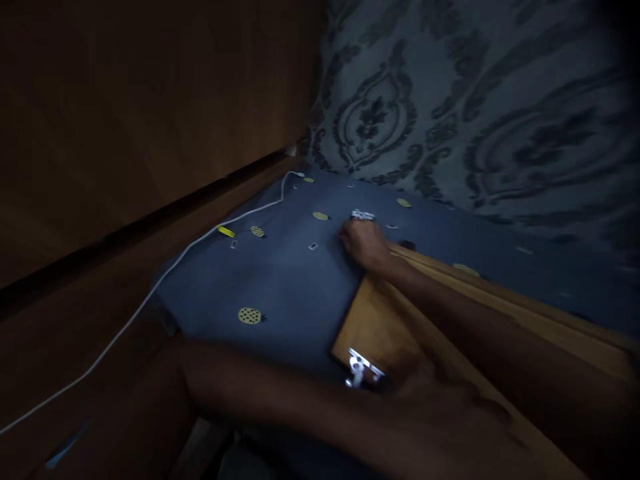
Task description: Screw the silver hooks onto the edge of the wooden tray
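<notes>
A wooden board (380, 313), perhaps a cabinet door, lies slantwise on a blue patterned sheet. A shiny metal hinge (363, 368) sits at its near corner. My right hand (367, 243) reaches past the board's far end, its fingers curled closed; whatever they hold is hidden. Just beyond its knuckles shows a second metal piece (363, 215), like another hinge; I cannot tell whether the hand touches it. Low in the view, my left forearm crosses from the left, and my left hand (445, 413) rests over the board beside the near hinge, dark and blurred, fingers unclear.
The blue sheet (280, 280) bears pineapple prints. A white cable (185, 253) runs along its left edge, near a small yellow item (226, 231). Brown wooden panelling (150, 100) rises at left, a patterned wall (450, 100) behind. A small black object (408, 245) lies beyond the board.
</notes>
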